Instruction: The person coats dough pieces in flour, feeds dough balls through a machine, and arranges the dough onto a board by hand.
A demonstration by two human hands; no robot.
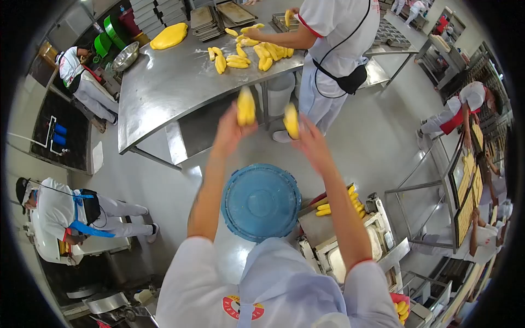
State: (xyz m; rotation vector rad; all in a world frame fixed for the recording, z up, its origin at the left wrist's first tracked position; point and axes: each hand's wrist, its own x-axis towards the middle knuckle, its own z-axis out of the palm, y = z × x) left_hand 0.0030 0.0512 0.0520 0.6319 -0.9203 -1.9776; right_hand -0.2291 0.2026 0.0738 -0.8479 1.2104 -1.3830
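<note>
My left hand (232, 131) holds yellow dough pieces (246, 111) upright, blurred at their top. To its right, my right hand (311, 143) grips another yellow dough piece (291, 121). Both hands are raised in the air, apart from each other, between the steel table (180, 90) and the blue round lid (261, 202) below. On the table lie several more yellow dough rolls (268, 53) in a loose pile, with a large flat yellow dough mass (169, 36) at its far left.
A co-worker (339, 54) stands at the table's right end, one arm over the rolls. A machine (350, 246) with yellow rolls is at my lower right. Other people work at left and far right. Stacked trays (205, 24) and a metal bowl (126, 56) are at the back.
</note>
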